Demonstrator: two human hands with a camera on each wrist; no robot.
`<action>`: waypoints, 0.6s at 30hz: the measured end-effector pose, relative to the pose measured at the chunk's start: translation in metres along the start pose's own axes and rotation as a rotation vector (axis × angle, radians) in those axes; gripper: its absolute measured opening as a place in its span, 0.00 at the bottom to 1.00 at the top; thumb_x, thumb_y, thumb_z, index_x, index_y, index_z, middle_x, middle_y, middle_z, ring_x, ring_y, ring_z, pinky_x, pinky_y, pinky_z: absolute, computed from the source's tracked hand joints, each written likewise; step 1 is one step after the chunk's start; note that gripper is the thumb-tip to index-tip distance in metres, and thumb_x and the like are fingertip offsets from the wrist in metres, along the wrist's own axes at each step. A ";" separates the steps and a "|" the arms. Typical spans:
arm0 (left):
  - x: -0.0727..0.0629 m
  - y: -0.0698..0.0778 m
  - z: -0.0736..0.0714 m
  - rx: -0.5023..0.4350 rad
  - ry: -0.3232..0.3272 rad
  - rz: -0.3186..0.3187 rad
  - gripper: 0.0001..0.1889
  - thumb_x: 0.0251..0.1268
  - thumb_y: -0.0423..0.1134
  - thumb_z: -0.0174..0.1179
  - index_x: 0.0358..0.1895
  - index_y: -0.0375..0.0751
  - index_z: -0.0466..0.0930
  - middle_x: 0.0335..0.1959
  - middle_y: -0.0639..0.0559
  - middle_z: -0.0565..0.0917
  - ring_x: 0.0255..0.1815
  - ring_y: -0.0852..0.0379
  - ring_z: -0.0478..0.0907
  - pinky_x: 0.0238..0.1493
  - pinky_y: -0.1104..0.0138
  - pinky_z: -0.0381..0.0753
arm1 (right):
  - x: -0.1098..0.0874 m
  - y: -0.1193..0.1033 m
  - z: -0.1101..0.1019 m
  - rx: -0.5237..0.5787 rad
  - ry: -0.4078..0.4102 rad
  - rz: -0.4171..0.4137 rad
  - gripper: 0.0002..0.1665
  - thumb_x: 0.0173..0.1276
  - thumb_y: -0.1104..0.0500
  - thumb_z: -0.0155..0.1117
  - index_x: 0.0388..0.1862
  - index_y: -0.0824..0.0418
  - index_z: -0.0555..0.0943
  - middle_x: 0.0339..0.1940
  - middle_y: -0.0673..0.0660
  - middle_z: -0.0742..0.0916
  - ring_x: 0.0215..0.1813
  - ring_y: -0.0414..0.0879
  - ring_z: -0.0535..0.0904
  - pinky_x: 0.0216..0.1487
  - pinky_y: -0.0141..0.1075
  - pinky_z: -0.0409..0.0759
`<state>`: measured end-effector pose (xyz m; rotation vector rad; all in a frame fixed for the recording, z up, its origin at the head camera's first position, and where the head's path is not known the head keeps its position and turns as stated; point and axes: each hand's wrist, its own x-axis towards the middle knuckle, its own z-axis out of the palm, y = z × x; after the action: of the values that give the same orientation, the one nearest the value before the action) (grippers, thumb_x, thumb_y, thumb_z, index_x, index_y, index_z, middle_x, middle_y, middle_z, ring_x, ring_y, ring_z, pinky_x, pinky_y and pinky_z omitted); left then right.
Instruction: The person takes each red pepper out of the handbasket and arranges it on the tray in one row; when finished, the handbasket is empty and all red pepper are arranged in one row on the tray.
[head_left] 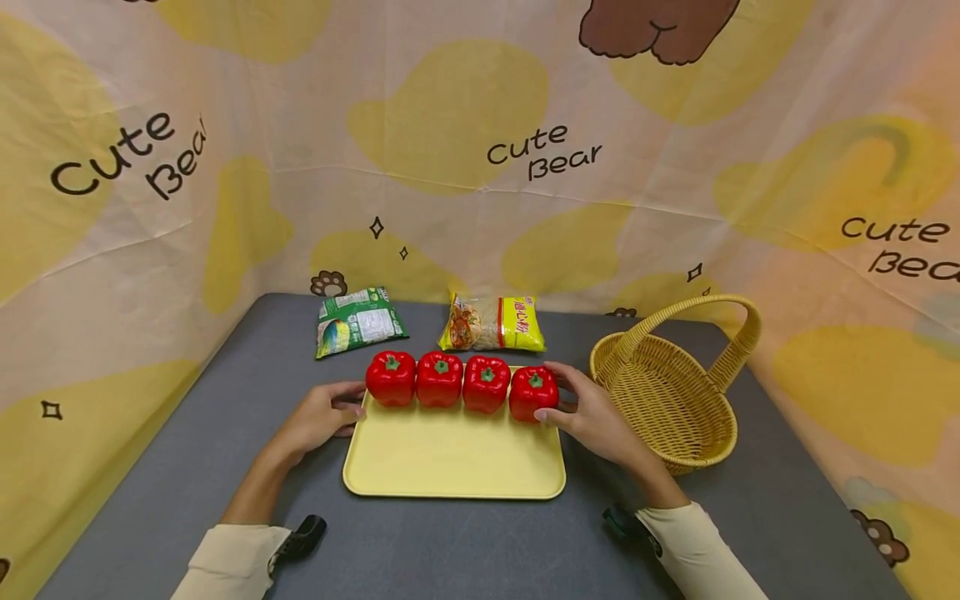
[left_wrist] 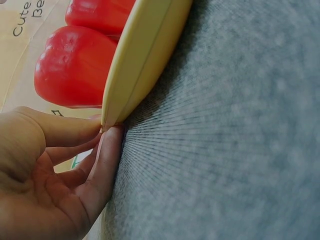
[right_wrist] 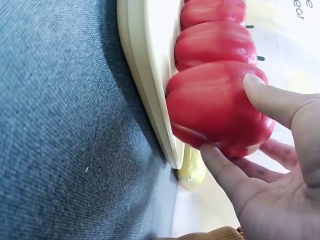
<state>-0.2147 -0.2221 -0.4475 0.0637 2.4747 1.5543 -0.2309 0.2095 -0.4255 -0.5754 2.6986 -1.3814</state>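
Sleeves low in the frame, both hands at a yellow tray (head_left: 450, 458) of four red peppers.

At centre we see the left hand (head_left: 318, 419) with thumb and fingers pinching the tray's left rim on the grey counter (head_left: 187, 450), while the right hand (head_left: 592, 417) curls thumb and fingers round the rightmost pepper (head_left: 533, 392) (last in a row of four along the tray's far edge). Right of centre stands a wicker basket (head_left: 667, 392); toward the upper middle lie a green packet (head_left: 358, 321) and a yellow packet (head_left: 492, 323).
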 end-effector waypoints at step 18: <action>0.000 -0.001 0.000 0.002 0.001 0.002 0.29 0.77 0.30 0.61 0.77 0.24 0.67 0.71 0.26 0.75 0.58 0.45 0.84 0.48 0.61 0.91 | 0.003 -0.003 0.001 0.027 -0.020 0.041 0.53 0.66 0.58 0.80 0.84 0.61 0.62 0.78 0.67 0.74 0.74 0.66 0.75 0.67 0.56 0.82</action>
<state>-0.2150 -0.2220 -0.4483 0.0660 2.4779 1.5526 -0.2325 0.2059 -0.4236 -0.5265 2.6566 -1.3915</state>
